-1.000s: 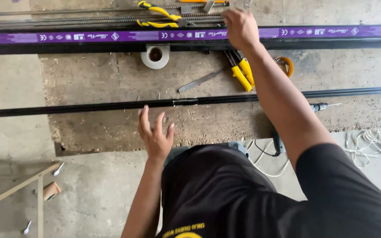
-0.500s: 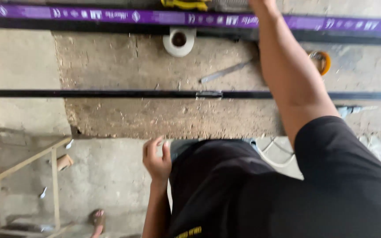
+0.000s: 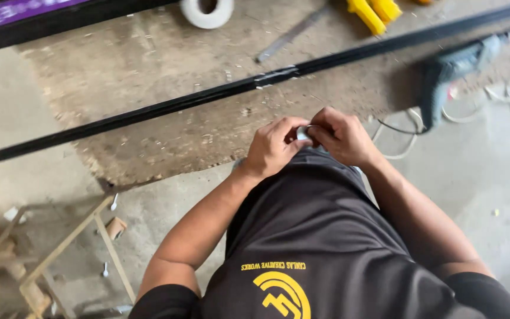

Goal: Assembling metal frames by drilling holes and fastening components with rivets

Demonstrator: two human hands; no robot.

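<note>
While both hands meet just above the waist, the left hand [image 3: 273,145] and right hand [image 3: 342,137] pinch a small silvery metal piece [image 3: 303,134] between curled fingertips, near the long black metal bar [image 3: 149,112] on the rough worktop [image 3: 166,71].

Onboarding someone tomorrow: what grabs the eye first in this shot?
Both hands meet at the centre, the left hand and right hand pinching a small pale object above the dark shirt. A long black bar crosses the worn board diagonally behind them. A white tape roll and yellow handles sit at the top edge, a power drill at the right.
</note>
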